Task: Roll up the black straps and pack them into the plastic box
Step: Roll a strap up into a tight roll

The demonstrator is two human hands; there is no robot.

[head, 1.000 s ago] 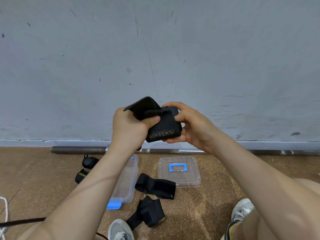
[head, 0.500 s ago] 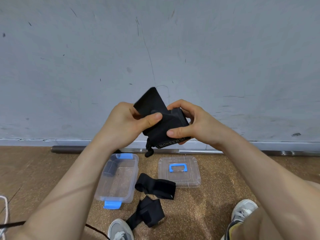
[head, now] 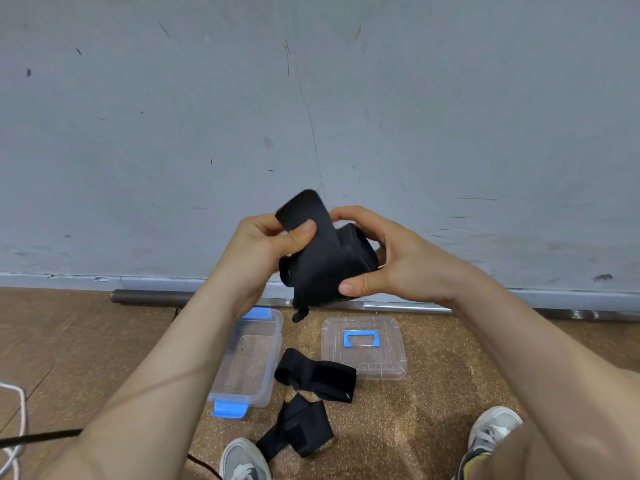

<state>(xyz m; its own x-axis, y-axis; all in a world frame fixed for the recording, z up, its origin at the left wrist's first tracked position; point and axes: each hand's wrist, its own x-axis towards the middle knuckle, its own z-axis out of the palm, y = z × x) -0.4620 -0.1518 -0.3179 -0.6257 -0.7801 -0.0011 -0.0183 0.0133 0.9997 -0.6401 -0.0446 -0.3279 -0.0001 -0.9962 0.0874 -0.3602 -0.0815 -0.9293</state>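
Note:
I hold a partly rolled black strap point(head: 325, 265) in the air in front of the grey wall. My left hand point(head: 266, 247) pinches its loose flat end between thumb and fingers. My right hand point(head: 388, 261) grips the rolled bundle, thumb underneath and fingers over the top. A short cord end hangs below the roll. On the floor below stands the clear plastic box point(head: 252, 358) with blue clips, partly hidden by my left forearm. Two more black straps lie beside it, one point(head: 317, 375) nearer the box lid and one point(head: 298, 429) by my left shoe.
The clear lid point(head: 363, 348) with a blue handle lies flat to the right of the box. A metal bar point(head: 145, 296) runs along the foot of the wall. My shoes point(head: 242, 459) frame the lower edge. A white cord point(head: 14, 410) and a black cable lie at the left.
The roll has turned in my hands and its printed lettering no longer shows. My left thumb now presses the flat end, which stands up higher. The view has shifted slightly.

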